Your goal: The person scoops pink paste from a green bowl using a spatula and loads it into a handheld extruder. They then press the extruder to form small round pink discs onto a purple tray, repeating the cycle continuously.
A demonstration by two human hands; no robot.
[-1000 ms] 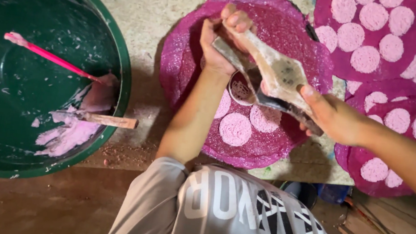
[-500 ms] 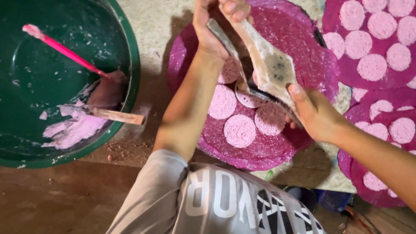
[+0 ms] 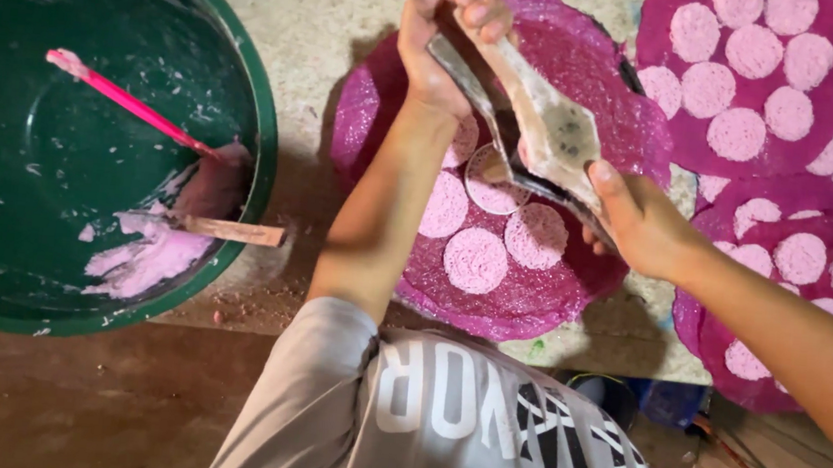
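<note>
Hands meet above a round magenta tray that lies on the pale worktop. Left hand reaches up over the far part of that tray, its fingers curled shut around the upper end of a long, batter-crusted scoop. Right hand grips the lower end of the same scoop, thumb on top and fingers wrapped beneath, so the tool slants from the far side of the tray down toward the near right. Both grips are closed on it. A round metal ring or cup shows just under the scoop's middle, over a fresh pink disc; whether it touches the tray I cannot tell.

On the tray, near its centre and nearer edge, lie several pale pink batter discs, set close beside one another without overlapping.

Right of this tray sit further magenta trays, overlapping one another and covered with rows of the same pink rounds.

Left of the tray stands a large green basin. Pink batter is smeared along the basin's bottom on the side towards the tray. A pink-handled spoon leans inside it, and a wooden stick rests across its rim on the side nearest the tray.

Nearer than the tray, a grey printed shirt fills the lower middle of the view, with brown floor below the basin.
</note>
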